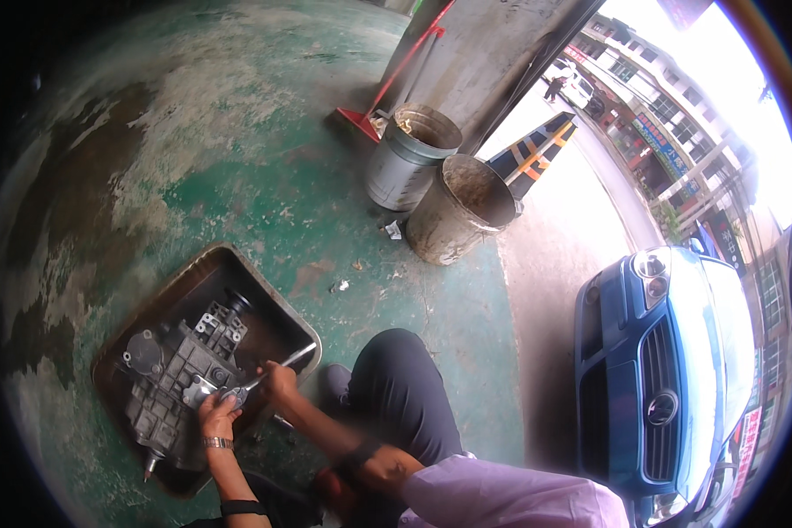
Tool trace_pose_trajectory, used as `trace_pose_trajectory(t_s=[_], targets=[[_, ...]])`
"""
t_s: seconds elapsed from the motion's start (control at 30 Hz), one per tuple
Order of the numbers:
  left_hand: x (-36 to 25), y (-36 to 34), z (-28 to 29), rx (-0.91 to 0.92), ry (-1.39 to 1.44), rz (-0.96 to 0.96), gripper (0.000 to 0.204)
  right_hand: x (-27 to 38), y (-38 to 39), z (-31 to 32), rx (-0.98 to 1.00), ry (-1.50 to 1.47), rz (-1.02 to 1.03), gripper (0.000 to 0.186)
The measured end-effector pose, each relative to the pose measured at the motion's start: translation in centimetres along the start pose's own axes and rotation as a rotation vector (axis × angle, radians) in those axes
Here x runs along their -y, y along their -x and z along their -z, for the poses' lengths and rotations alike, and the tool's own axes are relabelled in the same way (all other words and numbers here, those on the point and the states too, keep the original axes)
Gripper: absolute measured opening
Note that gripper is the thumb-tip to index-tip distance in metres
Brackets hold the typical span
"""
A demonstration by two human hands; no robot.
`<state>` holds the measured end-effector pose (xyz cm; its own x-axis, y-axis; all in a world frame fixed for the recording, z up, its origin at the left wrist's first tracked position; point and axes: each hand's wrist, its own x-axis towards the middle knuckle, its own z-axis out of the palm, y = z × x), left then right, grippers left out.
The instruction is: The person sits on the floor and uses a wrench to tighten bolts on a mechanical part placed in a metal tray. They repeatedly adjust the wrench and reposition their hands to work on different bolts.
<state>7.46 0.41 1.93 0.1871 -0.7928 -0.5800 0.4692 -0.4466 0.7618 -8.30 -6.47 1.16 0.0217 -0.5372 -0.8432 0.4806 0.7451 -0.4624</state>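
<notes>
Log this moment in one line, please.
metal unit: in tray on floor | right hand: gripping tool | left hand: at tool's inner end, over metal unit

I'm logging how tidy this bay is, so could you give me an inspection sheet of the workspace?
Surface: green floor, paint worn, dark patches at left.
Job's things: metal assembly in a dark tray; silver bar-shaped tool.
Clutter: grey bucket beside a dirty bucket; red dustpan-like tool; white scrap.
Left grip: over the assembly, at the tool's lower end; closure unclear.
Right grip: closed around the tool.
Cables: nothing seen around the tray.
Surroundings: pillar, striped barrier, blue car.
</notes>
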Motion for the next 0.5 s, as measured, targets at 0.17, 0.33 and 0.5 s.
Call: trace_pose_trajectory(t_s=[0.17,0.33,0.5], targets=[[0.5,-0.8,0.3,-0.023,-0.104,-0.010,0.022,-5.0,1.2,2.6,-0.037,-0.601,-0.240,0.013],[1.9,-2.2,1.6,0.042,-0.059,0.006,0.018,-4.7,1.9,2.0,-0.032,-0.627,-0.204,0.014],[0.1,-0.7,-0.6,-0.042,-0.025,0.051,0.019,0.2,0.5,-0.9,0.027,-0.071,0.025,0.015]])
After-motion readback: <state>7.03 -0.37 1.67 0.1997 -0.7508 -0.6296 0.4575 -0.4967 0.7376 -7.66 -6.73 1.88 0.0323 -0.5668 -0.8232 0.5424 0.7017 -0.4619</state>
